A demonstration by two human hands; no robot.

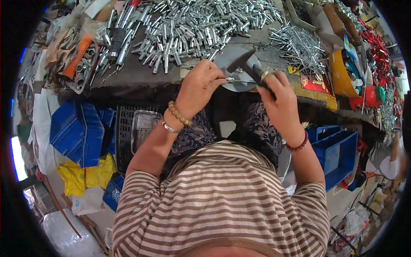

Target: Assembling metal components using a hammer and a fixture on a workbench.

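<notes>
My left hand (pixel 200 83) pinches a small silver metal sleeve with a thin pin (pixel 242 81), which lies level and points to the right. Below it is a round grey metal plate (pixel 223 60) at the bench's near edge. A hammer (pixel 242 61) is in my right hand (pixel 279 92), fingers wrapped round its dark handle. Its head hangs over the plate, just beyond the pin; whether it touches anything I cannot tell. Past my left hand spreads a big heap of silver metal sleeves (pixel 184 36). Beyond my right hand lies a pile of thin metal pins (pixel 297 45).
An orange-handled tool (pixel 78 58) and long metal rods lie at the bench's left. At its right stand a yellow container (pixel 342 75) and a red-green cylinder (pixel 369 97). Blue bins (pixel 336 156) sit low on the right, more blue bins (pixel 79 132) and a black crate (pixel 124 137) on the left.
</notes>
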